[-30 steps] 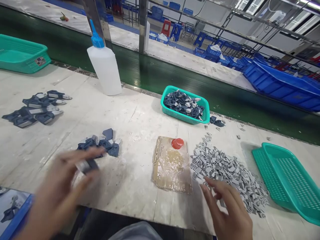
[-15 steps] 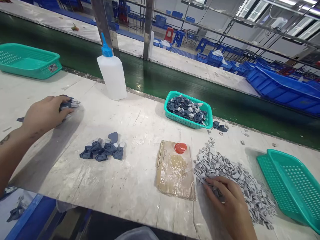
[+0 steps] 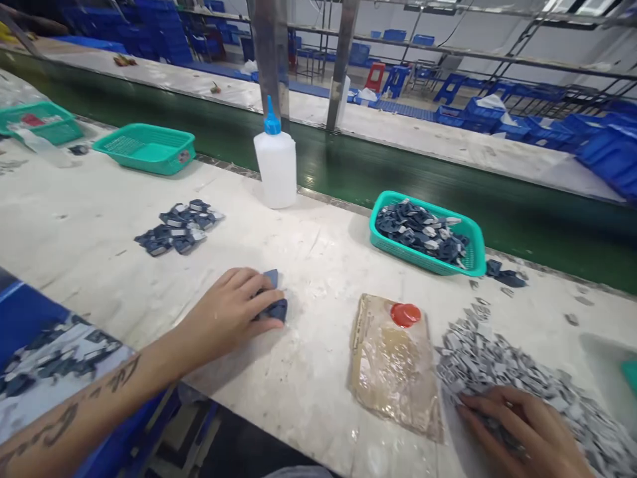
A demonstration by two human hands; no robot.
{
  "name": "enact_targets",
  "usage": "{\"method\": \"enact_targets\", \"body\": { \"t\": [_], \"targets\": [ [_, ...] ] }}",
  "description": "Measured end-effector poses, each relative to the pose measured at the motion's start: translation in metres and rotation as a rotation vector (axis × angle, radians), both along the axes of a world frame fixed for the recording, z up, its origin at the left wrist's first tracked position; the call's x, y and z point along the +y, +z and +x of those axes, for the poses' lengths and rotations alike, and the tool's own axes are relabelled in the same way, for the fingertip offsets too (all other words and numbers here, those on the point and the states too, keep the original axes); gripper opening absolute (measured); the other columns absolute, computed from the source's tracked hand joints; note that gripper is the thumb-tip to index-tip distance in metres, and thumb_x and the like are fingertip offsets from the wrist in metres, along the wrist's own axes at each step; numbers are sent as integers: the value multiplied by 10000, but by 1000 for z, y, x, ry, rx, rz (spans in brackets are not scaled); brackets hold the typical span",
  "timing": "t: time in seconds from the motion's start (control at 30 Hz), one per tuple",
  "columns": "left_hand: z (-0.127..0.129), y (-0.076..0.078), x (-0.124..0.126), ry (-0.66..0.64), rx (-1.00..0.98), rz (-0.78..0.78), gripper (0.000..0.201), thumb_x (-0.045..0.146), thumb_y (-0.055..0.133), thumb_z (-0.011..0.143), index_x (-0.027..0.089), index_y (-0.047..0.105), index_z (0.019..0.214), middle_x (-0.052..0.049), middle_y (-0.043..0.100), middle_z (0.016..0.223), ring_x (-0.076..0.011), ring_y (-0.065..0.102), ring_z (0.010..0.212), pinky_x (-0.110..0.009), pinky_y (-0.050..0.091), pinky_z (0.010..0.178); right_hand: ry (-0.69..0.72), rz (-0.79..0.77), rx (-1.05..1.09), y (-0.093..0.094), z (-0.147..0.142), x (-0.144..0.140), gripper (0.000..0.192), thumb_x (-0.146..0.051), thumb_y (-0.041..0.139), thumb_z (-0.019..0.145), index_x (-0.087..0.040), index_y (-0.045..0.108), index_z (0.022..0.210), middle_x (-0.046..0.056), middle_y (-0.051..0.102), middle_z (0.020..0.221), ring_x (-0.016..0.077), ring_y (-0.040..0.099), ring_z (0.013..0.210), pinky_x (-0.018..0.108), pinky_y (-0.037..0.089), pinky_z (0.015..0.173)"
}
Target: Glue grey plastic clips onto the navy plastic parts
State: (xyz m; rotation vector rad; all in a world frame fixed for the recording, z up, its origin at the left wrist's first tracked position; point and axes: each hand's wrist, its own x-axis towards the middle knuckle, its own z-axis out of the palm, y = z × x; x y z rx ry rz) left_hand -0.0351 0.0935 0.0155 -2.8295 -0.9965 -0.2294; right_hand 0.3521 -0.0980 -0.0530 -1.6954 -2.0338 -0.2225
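On the bench I see left hand [image 3: 229, 317] curled over blue parts [image 3: 273, 307], right hand [image 3: 522, 431] pinching grey clips [image 3: 497, 368].

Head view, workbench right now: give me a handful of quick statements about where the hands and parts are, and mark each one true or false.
1. The left hand covers a small cluster of dark blue parts. True.
2. The right hand rests on the cardboard piece. False: it lies in the pile of grey clips, beside the cardboard piece.
3. The white squeeze bottle stands upright with a blue nozzle. True.
4. The teal basket near the conveyor is empty. False: it holds dark blue parts.
5. A red cap sits on the cardboard piece. True.
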Motion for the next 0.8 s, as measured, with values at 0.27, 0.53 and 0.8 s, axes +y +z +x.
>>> {"method": "enact_targets", "body": {
  "t": [0.27,0.53,0.8],
  "targets": [
    [29,-23,-30,28,56,128,314,193,418,907,101,618,1130,-183,701,997,-386,580,907,-468,377,686,-69,-18,-124,15,-30,-17,127,-182,558,862,-162,595,981,79,498,958,157,472,852,289,409,727],
    [23,-32,-46,4,-64,31,330,32,391,865,163,652,1016,-180,661,1030,-365,565,960,-461,378,738,-61,-68,-40,21,-24,-7,130,-283,570,859,-201,617,950,67,501,961,165,483,837,302,437,691],
    [29,-29,-68,163,-391,-354,160,243,401,910,217,455,1059,-82,557,999,-210,597,929,-292,502,738,-37,-111,8,18,-19,-6,110,-305,569,864,-220,637,872,52,517,915,158,496,827,297,440,685]
  ]
}}
